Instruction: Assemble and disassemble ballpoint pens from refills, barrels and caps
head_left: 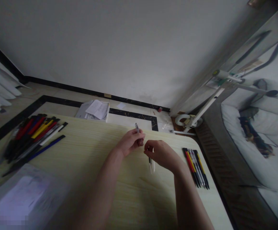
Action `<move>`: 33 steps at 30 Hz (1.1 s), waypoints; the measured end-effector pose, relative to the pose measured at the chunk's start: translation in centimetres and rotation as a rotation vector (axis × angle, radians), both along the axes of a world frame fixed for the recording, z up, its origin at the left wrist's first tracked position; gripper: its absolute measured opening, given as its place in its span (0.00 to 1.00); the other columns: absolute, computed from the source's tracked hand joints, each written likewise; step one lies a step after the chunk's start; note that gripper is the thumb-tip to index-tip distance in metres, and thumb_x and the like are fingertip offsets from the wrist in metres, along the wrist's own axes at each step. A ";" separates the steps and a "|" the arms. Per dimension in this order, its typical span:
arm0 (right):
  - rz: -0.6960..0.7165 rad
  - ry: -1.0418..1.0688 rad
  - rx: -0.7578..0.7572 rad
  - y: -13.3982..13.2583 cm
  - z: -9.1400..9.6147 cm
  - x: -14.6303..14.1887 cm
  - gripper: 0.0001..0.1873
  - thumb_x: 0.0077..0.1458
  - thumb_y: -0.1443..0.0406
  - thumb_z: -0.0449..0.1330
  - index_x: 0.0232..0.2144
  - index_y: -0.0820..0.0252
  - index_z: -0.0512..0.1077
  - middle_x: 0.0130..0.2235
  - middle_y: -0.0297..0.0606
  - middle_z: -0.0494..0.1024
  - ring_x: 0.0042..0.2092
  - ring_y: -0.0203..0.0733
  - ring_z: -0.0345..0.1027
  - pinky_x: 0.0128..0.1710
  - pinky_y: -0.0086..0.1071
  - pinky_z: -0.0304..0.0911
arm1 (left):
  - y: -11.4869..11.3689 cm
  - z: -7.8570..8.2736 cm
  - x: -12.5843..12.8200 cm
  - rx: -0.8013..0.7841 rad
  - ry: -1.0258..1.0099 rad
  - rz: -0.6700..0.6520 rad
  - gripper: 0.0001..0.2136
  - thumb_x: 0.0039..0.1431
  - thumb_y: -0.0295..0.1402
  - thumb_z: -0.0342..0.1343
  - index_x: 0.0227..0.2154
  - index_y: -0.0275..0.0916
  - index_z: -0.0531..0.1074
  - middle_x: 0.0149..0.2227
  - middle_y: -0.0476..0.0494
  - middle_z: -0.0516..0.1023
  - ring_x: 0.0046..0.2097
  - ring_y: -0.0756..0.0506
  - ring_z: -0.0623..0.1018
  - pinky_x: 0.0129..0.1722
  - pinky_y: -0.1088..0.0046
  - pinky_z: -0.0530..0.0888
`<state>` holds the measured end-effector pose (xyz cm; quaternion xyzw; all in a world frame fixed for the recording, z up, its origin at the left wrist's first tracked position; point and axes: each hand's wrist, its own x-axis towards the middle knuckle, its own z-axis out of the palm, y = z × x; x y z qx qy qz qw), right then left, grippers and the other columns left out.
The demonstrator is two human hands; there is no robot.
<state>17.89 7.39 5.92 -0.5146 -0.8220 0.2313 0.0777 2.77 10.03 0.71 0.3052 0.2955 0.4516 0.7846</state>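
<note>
Over the middle of the table [86,143], my left hand [131,141] is closed around a slim pen [137,126], its end pointing up and away. Just beside it, my right hand [162,155] has its thumb and fingers pinched together. A slender black and clear-white piece that looks like a pen [150,162] hangs below these fingers; its upper part is hidden. The two hands are close but appear apart. To the right lies a neat row of pens [196,167] in red, yellow, black and clear.
A heap of mixed pens [34,137] lies at the table's left. Nearer is a clear plastic bag [55,185] with paper inside. Beyond the table, a white box [107,111] of papers is on the floor. A white metal frame [208,105] and a sofa [244,153] stand right.
</note>
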 end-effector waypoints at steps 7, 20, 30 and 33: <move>-0.002 -0.043 -0.034 0.1 -0.2 -0.2 0.04 0.47 0.68 0.56 0.24 0.58 0.71 0.24 0.34 0.74 0.26 0.34 0.64 0.26 0.27 0.52 | 0.1 -0.2 0.1 0.001 -0.006 0.020 0.08 0.46 0.32 0.58 0.23 0.36 0.63 0.19 0.54 0.63 0.21 0.56 0.64 0.24 0.78 0.62; 0.021 -0.159 -0.061 0.1 -0.4 -0.5 0.05 0.47 0.67 0.56 0.27 0.58 0.71 0.26 0.34 0.75 0.28 0.34 0.65 0.26 0.26 0.50 | 0.1 -0.2 0.0 0.003 -0.022 0.014 0.10 0.44 0.34 0.59 0.23 0.36 0.64 0.19 0.54 0.63 0.21 0.56 0.64 0.24 0.77 0.62; 0.018 -0.147 -0.079 0.1 -0.8 -0.6 0.04 0.46 0.67 0.56 0.26 0.58 0.71 0.26 0.35 0.75 0.28 0.35 0.65 0.26 0.27 0.51 | 0.2 0.0 -0.1 0.004 -0.094 0.024 0.10 0.47 0.34 0.58 0.22 0.36 0.63 0.18 0.54 0.62 0.20 0.56 0.63 0.24 0.77 0.62; 0.017 -0.144 -0.073 0.1 -0.8 -0.6 0.04 0.46 0.67 0.56 0.26 0.58 0.71 0.26 0.35 0.75 0.28 0.35 0.65 0.26 0.27 0.51 | 0.2 0.1 -0.1 -0.007 -0.114 0.030 0.11 0.48 0.35 0.58 0.21 0.35 0.62 0.19 0.54 0.62 0.20 0.56 0.63 0.24 0.77 0.62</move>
